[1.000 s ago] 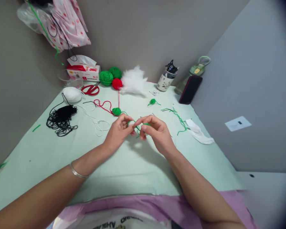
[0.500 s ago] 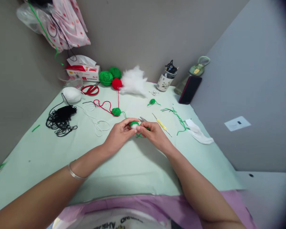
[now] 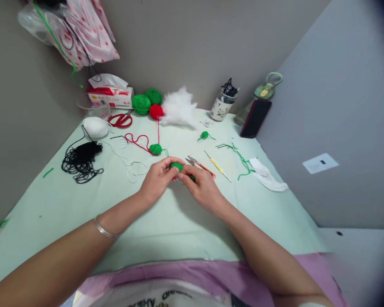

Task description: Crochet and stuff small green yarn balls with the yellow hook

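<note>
My left hand (image 3: 160,177) is closed around a small green crocheted piece (image 3: 177,166), whose upper side shows between the fingers. The fingers of my right hand (image 3: 202,183) are pinched against the near right edge of this same piece. Some more green yarn work (image 3: 192,178) shows under the right fingers, mostly covered. Thread snips with orange handles (image 3: 202,165) lie just beyond my right hand. To their right rests a yellow-handled crochet hook (image 3: 218,167). Beyond my left hand sits a small green crocheted ball (image 3: 155,149) with a yarn tail.
Along the back stand a tissue box (image 3: 110,97), green yarn balls (image 3: 141,104), a red yarn ball (image 3: 156,111), white stuffing (image 3: 179,108), a pen jar (image 3: 223,106) and a phone (image 3: 256,119). Red scissors (image 3: 120,120), white yarn (image 3: 96,127) and tangled black yarn (image 3: 83,160) lie left.
White stuffing that showed in the green piece is now out of sight. Both hands have shifted slightly left, and my right hand has uncovered more of the snips.
</note>
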`<state>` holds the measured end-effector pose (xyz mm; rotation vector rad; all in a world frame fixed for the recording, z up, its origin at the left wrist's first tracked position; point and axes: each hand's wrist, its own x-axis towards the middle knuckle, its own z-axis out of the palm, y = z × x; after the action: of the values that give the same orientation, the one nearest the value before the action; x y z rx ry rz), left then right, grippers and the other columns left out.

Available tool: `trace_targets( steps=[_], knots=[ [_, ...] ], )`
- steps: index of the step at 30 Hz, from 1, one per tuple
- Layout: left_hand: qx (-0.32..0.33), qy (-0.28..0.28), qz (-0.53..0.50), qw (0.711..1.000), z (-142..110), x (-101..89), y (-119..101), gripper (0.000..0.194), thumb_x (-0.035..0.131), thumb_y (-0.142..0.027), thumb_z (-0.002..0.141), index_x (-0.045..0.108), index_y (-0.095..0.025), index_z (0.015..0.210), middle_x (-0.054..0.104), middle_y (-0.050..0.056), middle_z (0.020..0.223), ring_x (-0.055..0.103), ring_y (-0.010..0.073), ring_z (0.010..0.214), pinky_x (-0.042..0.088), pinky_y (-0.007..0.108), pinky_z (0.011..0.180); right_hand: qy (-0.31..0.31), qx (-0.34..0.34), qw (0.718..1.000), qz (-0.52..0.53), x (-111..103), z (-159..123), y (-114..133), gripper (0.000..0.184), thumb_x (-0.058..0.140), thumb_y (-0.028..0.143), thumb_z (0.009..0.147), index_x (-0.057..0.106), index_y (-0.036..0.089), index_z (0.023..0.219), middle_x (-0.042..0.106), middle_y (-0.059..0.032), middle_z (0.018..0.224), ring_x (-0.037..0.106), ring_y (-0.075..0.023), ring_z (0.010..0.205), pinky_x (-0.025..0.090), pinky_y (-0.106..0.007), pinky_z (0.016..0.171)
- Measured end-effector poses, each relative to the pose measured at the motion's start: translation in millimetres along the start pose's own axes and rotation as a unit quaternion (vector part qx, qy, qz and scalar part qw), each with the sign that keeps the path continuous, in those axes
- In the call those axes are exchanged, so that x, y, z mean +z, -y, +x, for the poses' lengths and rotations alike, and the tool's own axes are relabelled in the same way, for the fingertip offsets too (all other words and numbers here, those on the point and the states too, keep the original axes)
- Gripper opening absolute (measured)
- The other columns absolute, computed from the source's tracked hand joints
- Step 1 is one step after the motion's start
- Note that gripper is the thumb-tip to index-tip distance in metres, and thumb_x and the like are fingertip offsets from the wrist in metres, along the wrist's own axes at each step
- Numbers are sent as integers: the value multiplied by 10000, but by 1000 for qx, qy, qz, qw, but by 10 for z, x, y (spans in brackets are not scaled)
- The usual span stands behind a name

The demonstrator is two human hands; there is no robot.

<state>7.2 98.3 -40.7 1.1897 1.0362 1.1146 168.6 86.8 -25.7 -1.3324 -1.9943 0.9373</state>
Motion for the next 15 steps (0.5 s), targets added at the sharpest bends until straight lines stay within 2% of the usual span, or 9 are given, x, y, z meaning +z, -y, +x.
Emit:
trace_targets(
  steps=[4,8,12,15],
  knots=[
    [4,-32,-19,999,14,59,46,125,682,-230,775,698,-195,893,649,-21,751,548,149,659,453,283,663,-25,5,1000,10,79,3,18,188,519,244,940,593,221,769,556,24,662,453,-150,619,301,-291,616],
    [-5,-49,-67,997,-3,86,85,137,681,-247,808,641,-208,933,617,-41,716,574,143,668,473,277,686,-28,10,998,48,39,42,3,225,568,298,932,586,213,725,556,37,652,435,-132,605,305,-281,606],
    [-31,-24,-108,993,-36,73,55,102,675,-249,832,617,-201,901,640,-28,750,610,143,710,514,288,735,-19,19,997,66,-37,72,-21,305,595,373,927,549,205,677,501,46,620,406,-119,596,282,-277,590],
    [-45,6,-123,991,-57,58,11,146,689,-287,854,633,-192,949,686,-1,840,663,160,792,544,314,796,-48,50,992,108,-63,102,-51,347,627,416,894,540,202,635,435,56,578,356,-111,570,259,-280,565]
  ],
)
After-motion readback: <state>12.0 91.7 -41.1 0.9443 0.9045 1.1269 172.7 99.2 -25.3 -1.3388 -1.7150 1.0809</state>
